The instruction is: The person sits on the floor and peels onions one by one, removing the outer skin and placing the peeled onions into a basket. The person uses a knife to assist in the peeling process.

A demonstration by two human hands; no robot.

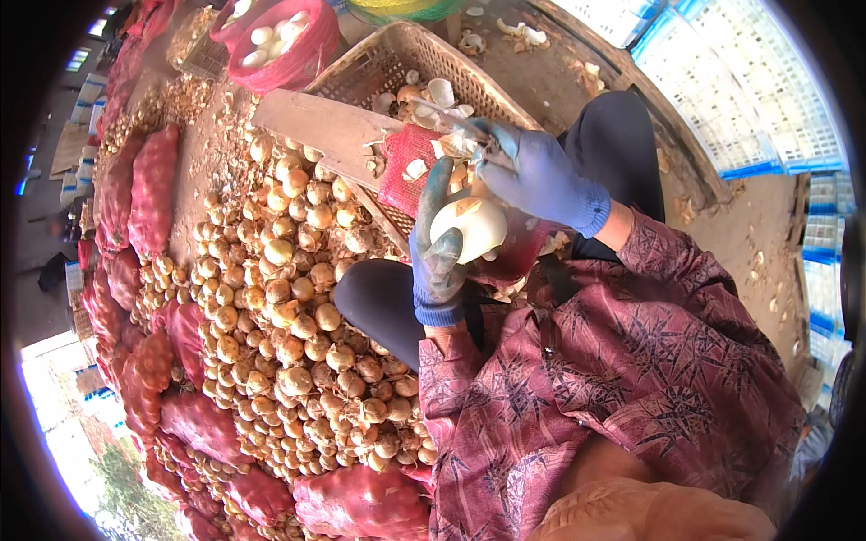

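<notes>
Both my hands wear blue knitted work gloves with darker, dirty fingers. My left hand (438, 260) is closed around a mostly peeled white onion (477, 226), which has a brown patch of skin on its upper side. Just above and to the right, my right hand (524, 166) grips a knife, its blade (450, 118) pointing to the upper left over the basket. The handle is mostly hidden by my fingers. A red mesh cloth (411, 166) with scraps of onion skin lies under the blade and beyond the onion.
A plastic basket (467, 74) holds peelings, with a wooden board (325, 128) across its left side. Unpeeled onions (291, 348) heap at left beside filled red mesh sacks (154, 189). Peeled onions lie in a red mesh-lined tub (284, 74). Crates (717, 81) stand at upper right.
</notes>
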